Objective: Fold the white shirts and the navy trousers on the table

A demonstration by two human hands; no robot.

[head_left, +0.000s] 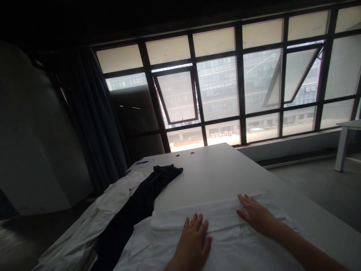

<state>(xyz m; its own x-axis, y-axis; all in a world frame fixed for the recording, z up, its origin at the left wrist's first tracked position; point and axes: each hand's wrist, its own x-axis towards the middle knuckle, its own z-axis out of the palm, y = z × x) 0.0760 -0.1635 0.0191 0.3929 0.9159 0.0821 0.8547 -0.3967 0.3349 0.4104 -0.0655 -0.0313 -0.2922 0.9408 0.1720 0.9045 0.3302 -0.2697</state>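
While the left hand (193,241) lies open, palm down, on a white cloth (225,244), the right hand (258,216) rests open near its far right edge, fingers extended. The cloth spreads over the near end of a white table (208,178). Along its left side runs a dark garment (142,199), occupying the strip between it and a heap of off-white fabric (98,216). Farther on, a paper (150,160) bears a blue pen (142,162), left of two round inserts in the tabletop. Beyond stand a dark curtain (94,120) and framed windows (217,90), two panes tilted open.
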